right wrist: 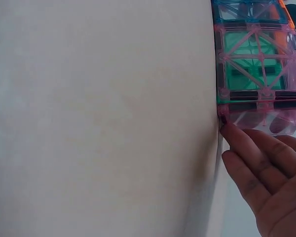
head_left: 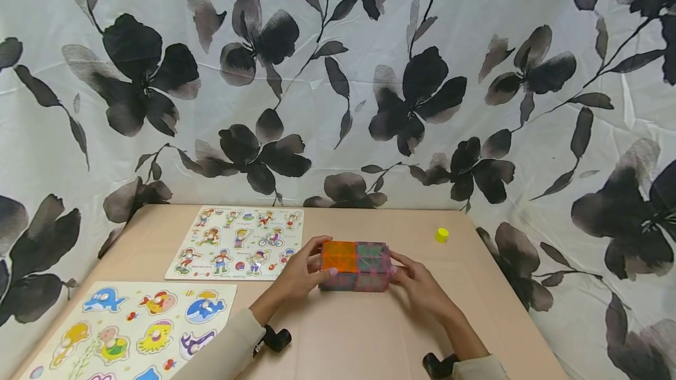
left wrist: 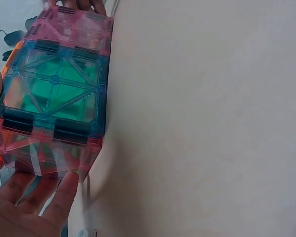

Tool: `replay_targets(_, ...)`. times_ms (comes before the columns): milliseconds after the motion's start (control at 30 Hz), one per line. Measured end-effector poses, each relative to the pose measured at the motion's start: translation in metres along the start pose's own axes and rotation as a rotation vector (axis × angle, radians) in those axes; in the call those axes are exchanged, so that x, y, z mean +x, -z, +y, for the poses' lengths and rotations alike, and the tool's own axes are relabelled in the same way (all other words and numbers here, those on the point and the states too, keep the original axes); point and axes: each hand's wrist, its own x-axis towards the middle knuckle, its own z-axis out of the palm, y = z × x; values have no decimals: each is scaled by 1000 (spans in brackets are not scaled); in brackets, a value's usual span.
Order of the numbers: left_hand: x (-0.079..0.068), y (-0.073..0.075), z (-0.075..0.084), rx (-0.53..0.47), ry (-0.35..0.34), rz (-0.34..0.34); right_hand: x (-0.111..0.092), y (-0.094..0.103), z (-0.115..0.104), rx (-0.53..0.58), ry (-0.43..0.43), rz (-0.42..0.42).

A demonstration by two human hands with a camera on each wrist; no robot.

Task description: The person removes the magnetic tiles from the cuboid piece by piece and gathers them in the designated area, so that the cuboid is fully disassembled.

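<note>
A box of translucent magnetic tiles [head_left: 355, 267] sits between both hands over the table. Orange and green tiles lie on its top and pink ones along its front in the head view. My left hand [head_left: 300, 268] grips the left end, thumb along the front edge. In the left wrist view, that hand's fingers [left wrist: 59, 200] spread against a pink end and a blue-framed tile [left wrist: 54, 86] faces the camera. My right hand [head_left: 422, 286] touches the opposite end. In the right wrist view, its nearly straight fingers [right wrist: 246, 148] rest their tips at the pink end; its thumb is hidden there.
A sticker-style board with cartoon children [head_left: 240, 242] lies behind my left hand. Nearer the front left is another board with sea animals [head_left: 132, 324], partly under the left sleeve [head_left: 227, 342]. A small yellow cylinder [head_left: 442, 235] stands at the back right. Flowered cloth [head_left: 338, 75] hangs behind the table [head_left: 359, 339].
</note>
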Motion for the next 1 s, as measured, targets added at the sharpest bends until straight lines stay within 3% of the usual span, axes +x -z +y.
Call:
replay_targets(233,-1,-1,2,40,-18,32,2,-4,-9,-120,-6,102)
replay_targets(733,0,-1,-1,36,-40,6,1,0,-8,-169,39,123)
replay_targets(1000,0,0,-3,17,-30,4,-3,1,-9,-158,8,207)
